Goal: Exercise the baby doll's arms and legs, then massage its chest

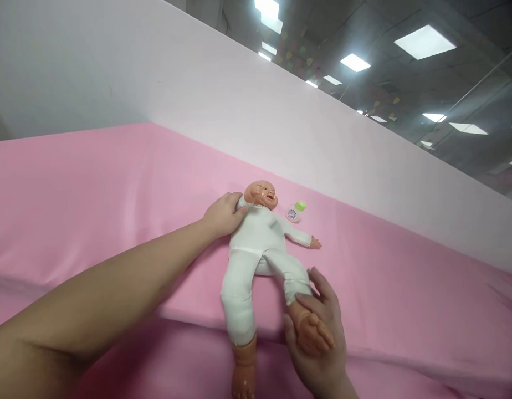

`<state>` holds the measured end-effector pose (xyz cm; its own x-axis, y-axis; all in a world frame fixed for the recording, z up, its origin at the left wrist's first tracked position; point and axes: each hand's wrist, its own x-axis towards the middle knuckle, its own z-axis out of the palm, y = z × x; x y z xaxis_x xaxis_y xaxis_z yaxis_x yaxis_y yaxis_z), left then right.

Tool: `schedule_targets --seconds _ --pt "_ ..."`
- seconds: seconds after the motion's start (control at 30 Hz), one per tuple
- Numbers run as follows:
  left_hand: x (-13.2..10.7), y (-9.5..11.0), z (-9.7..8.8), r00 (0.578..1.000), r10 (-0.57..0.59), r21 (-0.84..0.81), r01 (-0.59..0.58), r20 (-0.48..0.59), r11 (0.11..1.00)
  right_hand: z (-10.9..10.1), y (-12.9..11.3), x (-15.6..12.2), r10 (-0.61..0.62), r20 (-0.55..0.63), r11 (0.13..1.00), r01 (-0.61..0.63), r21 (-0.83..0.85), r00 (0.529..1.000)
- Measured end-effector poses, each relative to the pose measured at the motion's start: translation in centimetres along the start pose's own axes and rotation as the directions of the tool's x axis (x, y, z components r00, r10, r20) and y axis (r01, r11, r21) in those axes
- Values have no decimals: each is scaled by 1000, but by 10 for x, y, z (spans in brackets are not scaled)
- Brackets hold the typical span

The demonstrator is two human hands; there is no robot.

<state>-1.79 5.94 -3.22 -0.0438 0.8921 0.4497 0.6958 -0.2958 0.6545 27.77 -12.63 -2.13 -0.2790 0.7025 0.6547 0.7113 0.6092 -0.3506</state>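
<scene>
Surface: pink sheet (93, 183) spread over a padded bed-like top, with a fold running across just under my right grip; a white wall panel (281, 111) stands behind it.
Doll, position: baby doll (256, 244) lies on its back on the pink sheet, head away from me, legs toward me, between my two grips.
Doll, build: body in a white suit looks soft and stuffed; the head, hands and feet look like moulded plastic, stiff and smooth.
Doll, handling (judgement): probably light; the cloth trunk should sag if lifted by one end, so I would support both shoulder and leg. The plastic foot may slip in the palm; the cloth gives better purchase. Not fragile as far as I can judge.
Left grip: my left hand (223, 215) lies at the doll's shoulder, just beside the head, fingers curled loosely on the white cloth. Resting contact, not a closed hold as far as I can see.
Right grip: my right hand (318, 332) is palm up and partly open, cupping the doll's foot (312, 332), thumb alongside the ankle. Fingers not wrapped round it.
Other foot: the doll's second foot (243, 371) hangs free, left of my right grip, untouched.
Small item: a little bottle with a green cap (295, 211) lies beyond the doll's arm, well apart from both grips.
</scene>
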Motion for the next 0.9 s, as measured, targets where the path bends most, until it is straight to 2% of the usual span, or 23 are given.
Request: schedule_targets --seconds 0.07,0.17,0.27,0.33,0.47,0.63,0.8,0.9 --pt "-3 6 1 996 83 72 -86 40 994 5 2 16 -2 -27 1000 2 -14 1000" --pt "-5 11 1 985 148 145 -161 92 976 13 6 42 -77 -31 997 76 -11 997" --pt "-5 12 0 983 144 161 -161 117 974 23 11 63 -125 39 992 126 -28 991" --pt "-4 13 -1 984 129 148 -147 126 978 30 16 72 -97 98 993 104 -61 990" --pt "-2 11 0 985 124 127 -139 122 982 41 22 74 12 161 996 3 -93 987" --pt "1 6 6 983 151 102 -162 102 982 41 23 67 8 204 995 13 -101 979" --pt "7 -2 8 997 30 48 -33 65 998 39 21 66 32 165 999 -26 -37 986" --pt "11 -11 4 996 -90 99 91 -13 991 35 17 66 34 106 999 -36 15 994"
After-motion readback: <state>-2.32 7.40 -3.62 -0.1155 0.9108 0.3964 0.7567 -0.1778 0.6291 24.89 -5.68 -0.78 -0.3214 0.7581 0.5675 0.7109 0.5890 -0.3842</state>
